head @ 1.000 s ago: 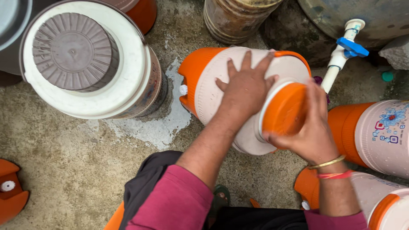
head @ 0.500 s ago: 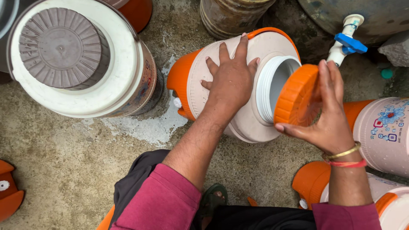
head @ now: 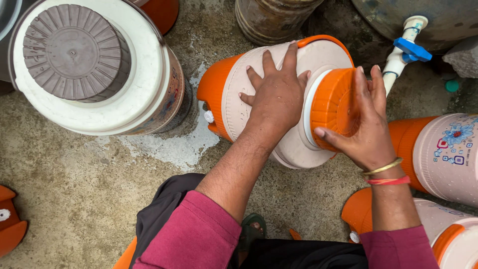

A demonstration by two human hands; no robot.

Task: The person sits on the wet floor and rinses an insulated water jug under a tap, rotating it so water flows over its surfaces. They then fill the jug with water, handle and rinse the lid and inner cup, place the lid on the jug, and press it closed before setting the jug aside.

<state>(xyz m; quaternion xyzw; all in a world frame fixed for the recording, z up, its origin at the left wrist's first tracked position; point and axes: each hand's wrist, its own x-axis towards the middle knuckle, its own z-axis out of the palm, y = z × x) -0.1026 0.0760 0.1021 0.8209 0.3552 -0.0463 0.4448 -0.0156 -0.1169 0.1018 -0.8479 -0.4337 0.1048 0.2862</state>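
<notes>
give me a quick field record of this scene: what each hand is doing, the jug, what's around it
left hand: flat on the side of the jug, fingers spread
right hand: gripping the orange lid at the jug's mouth
jug: beige and orange, lying on its side on the concrete floor
nearby: large white container with a brown lid; white pipe with blue tap; floral jug at right

The orange lid [head: 334,108] now sits square over the mouth of the tilted jug [head: 279,99], where half a second ago it stood clear and the white rim showed open. The right hand [head: 361,124] has closed in, fingers spread across the lid's face, thumb under its edge. The left hand [head: 276,97] lies flatter, its fingertips nearer the lid.
</notes>
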